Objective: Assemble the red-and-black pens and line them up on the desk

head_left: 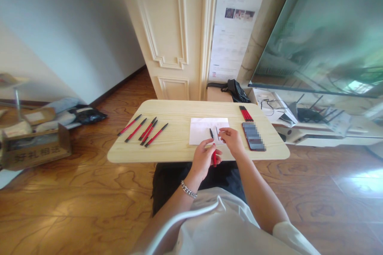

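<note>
My left hand (205, 158) is closed around a red pen barrel (214, 157) at the near edge of the light wooden table (176, 108). My right hand (231, 139) pinches a thin dark refill (217, 133) over a white sheet of paper (203, 126). A small black pen tip piece (211, 133) lies on the sheet between my hands. Several red pens with black tips (143, 129) lie in a row on the table's left side. A tight bunch of red pens (245, 113) lies at the back right.
A blurred dark phone (253, 136) lies right of the paper. A cardboard box (32, 147) and dark bags (86, 114) sit on the wooden floor at left. A black bag (235, 89) stands behind the table, a low TV stand with a router (311, 114) at right.
</note>
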`<state>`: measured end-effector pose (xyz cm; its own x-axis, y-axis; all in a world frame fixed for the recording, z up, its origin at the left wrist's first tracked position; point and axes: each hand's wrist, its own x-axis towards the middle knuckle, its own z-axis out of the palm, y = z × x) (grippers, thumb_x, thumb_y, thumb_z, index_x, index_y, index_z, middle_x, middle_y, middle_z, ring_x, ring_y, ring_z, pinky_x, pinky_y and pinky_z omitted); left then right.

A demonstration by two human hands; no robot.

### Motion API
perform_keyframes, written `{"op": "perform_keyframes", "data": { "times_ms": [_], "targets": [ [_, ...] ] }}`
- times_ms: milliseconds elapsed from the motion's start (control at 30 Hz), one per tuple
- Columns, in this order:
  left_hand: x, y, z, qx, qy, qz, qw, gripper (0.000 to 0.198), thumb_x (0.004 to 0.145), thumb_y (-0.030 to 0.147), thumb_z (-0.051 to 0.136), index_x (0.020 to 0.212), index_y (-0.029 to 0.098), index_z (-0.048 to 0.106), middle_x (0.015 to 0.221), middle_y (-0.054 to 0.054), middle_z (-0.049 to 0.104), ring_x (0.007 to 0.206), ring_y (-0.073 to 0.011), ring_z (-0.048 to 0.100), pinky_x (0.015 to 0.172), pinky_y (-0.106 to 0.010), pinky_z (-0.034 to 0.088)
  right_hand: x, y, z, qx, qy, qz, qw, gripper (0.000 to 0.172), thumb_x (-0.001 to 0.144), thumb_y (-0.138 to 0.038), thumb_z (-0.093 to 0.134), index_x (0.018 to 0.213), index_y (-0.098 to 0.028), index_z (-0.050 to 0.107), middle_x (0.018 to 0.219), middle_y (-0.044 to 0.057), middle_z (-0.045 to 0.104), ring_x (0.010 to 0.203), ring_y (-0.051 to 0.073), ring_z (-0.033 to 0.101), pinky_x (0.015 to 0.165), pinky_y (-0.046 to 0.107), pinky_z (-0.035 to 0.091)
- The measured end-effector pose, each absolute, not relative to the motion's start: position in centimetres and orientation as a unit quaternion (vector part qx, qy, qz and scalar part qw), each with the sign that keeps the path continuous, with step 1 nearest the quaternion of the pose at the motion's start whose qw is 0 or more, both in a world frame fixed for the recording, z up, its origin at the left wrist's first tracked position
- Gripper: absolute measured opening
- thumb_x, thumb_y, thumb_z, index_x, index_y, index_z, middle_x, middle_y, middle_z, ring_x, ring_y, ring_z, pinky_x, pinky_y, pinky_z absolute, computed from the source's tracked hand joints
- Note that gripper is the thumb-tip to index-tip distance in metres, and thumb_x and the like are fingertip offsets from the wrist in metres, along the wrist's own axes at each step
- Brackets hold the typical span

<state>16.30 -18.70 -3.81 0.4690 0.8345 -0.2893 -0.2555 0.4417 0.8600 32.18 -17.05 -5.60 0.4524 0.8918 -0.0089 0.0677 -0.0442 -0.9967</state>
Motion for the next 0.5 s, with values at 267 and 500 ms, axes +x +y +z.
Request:
{"op": "perform_keyframes", "data": {
  "times_ms": [267, 500],
  "targets": [
    [16.2, -18.2, -4.2, 0.371, 0.370, 0.374, 0.765, 0.040, 0.077, 0.035, 0.071, 0.110, 0.016, 0.058, 0.079, -0.009, 0.070, 0.058, -0.0178, 0.068, 0.056, -0.030, 0.056, 34.2, -14.4, -5.8, -0.777, -0.534, 0.114, 0.312, 0.021, 0.080, -0.029, 0.057, 0.084, -0.018, 0.074, 0.085, 0.008, 0.074, 0.082, 0.021, 0.065, 0.072, 0.029, 0.042],
    [16.1, -17.9, -4.4, 0.368, 0.367, 0.386, 0.762, 0.042, 0.077, 0.035, 0.072, 0.110, 0.015, 0.056, 0.080, -0.010, 0.071, 0.061, -0.0192, 0.069, 0.057, -0.031, 0.057, 33.5, -14.7, -5.3, -0.791, -0.523, 0.099, 0.304, 0.023, 0.084, -0.030, 0.056, 0.094, -0.020, 0.074, 0.087, 0.008, 0.073, 0.082, 0.021, 0.065, 0.074, 0.028, 0.042]
  ]
}}
